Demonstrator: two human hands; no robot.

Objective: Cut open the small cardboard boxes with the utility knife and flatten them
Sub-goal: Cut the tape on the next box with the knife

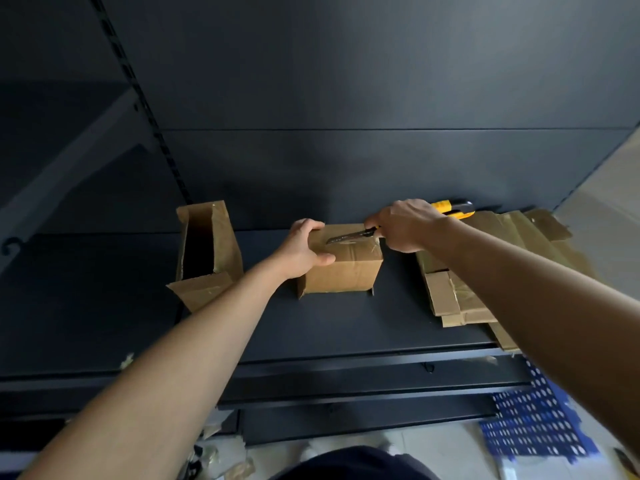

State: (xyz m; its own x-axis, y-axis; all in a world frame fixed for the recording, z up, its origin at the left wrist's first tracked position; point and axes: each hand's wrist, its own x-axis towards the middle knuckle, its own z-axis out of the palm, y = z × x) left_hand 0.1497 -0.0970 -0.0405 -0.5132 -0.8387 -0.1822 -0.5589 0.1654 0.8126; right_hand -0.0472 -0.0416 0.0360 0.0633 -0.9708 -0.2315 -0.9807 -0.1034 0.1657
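While an opened box (207, 247) stands at the left of the shelf (329, 323), your left hand (304, 249) grips the middle box (346, 271) at its top left edge. Your right hand (405, 225), fingers clenched round the utility knife (349, 236), lays the blade on the taped top. Flattened cardboard (446, 299) lies right.

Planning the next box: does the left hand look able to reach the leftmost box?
Likely yes: only bare shelf separates the leftmost box from the left hand, which grips the middle box.
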